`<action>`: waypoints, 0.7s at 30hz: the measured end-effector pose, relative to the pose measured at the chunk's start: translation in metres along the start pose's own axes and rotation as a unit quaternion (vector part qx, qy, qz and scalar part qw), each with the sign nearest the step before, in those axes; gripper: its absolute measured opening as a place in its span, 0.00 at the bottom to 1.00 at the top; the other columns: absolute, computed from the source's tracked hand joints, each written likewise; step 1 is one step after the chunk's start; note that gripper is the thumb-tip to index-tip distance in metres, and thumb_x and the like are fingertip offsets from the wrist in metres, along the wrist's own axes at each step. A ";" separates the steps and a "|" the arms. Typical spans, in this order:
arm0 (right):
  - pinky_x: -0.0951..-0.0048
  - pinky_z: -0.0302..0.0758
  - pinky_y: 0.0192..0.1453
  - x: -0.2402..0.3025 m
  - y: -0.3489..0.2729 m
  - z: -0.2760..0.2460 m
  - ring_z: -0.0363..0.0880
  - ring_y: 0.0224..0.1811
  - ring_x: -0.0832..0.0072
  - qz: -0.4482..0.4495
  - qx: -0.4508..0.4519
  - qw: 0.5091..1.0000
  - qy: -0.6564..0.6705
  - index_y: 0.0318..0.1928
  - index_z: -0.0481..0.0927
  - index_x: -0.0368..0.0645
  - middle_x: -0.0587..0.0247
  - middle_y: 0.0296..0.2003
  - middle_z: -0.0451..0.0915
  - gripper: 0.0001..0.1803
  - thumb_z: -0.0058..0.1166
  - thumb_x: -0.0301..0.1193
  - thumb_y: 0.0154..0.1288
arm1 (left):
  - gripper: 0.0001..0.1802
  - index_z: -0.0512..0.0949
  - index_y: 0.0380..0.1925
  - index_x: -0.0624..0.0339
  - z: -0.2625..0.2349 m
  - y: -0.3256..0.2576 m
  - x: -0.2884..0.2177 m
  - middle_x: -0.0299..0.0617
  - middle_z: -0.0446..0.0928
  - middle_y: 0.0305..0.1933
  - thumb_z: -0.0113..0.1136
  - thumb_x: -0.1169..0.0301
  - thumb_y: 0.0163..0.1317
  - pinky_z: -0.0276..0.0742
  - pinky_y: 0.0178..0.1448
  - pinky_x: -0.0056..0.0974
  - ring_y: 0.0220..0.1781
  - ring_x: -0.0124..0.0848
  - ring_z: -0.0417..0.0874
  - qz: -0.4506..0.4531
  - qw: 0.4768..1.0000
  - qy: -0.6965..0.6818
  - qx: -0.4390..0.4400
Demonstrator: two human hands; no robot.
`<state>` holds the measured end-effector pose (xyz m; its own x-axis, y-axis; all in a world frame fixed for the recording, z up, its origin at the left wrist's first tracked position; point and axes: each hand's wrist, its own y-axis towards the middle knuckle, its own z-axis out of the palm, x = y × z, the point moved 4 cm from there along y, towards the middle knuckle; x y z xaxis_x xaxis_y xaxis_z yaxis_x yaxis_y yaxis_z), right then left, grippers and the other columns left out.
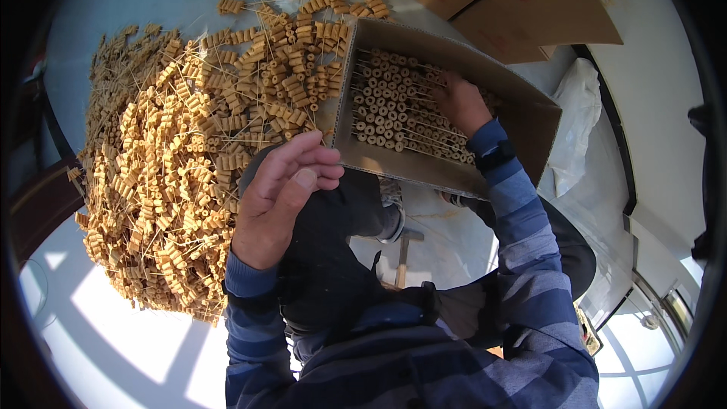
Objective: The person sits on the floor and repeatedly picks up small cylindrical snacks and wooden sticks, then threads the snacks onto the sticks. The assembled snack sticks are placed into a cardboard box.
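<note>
Sprawling at the left, one heap of skewered tan rolls (174,151), too many to count, covers the pale floor (113,333). One left hand (282,197) hovers, grip loosely curled, empty. One cardboard box (530,117) holds stacked skewers (394,106); the right hand (462,102) presses them, its grip hidden. Flattened cartons (515,0) lie beyond.

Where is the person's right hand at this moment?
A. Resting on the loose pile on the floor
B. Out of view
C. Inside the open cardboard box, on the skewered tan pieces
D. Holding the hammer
C. The right hand reaches into the cardboard box and rests on the rows of skewered tan pieces, while the left hand hovers near the box's corner.
</note>
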<state>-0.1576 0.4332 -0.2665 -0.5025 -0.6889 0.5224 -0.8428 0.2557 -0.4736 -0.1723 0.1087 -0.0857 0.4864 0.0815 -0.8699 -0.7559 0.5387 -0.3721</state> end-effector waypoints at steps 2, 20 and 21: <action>0.57 0.82 0.45 -0.017 0.001 0.012 0.85 0.38 0.52 0.109 0.089 0.985 0.104 0.64 0.72 0.36 0.46 0.46 0.83 0.23 0.55 0.28 0.70 | 0.24 0.63 0.69 0.70 0.001 0.001 0.001 0.53 0.75 0.60 0.46 0.71 0.77 0.75 0.64 0.41 0.59 0.37 0.79 0.007 1.000 -0.011 0.005; 0.67 0.80 0.51 0.016 -0.027 0.019 0.83 0.47 0.68 0.000 0.200 0.972 0.123 0.61 0.74 0.36 0.53 0.49 0.82 0.23 0.54 0.36 0.71 | 0.24 0.69 0.65 0.66 -0.161 -0.168 0.056 0.49 0.80 0.53 0.51 0.62 0.77 0.80 0.58 0.37 0.52 0.34 0.83 -0.066 0.955 0.014 -0.288; 0.70 0.80 0.49 0.014 -0.035 0.024 0.82 0.47 0.74 0.052 0.239 0.956 0.163 0.59 0.75 0.37 0.58 0.47 0.81 0.22 0.54 0.37 0.72 | 0.26 0.68 0.67 0.64 -0.185 -0.196 0.085 0.46 0.79 0.54 0.53 0.60 0.75 0.80 0.58 0.38 0.52 0.33 0.82 -0.135 0.932 0.038 -0.336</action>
<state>-0.1306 0.3984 -0.2601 -0.6780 -0.4091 0.6107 -0.6393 -0.0819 -0.7646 -0.0637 -0.1450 -0.1463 0.6852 -0.0550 -0.7262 -0.7268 -0.1167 -0.6769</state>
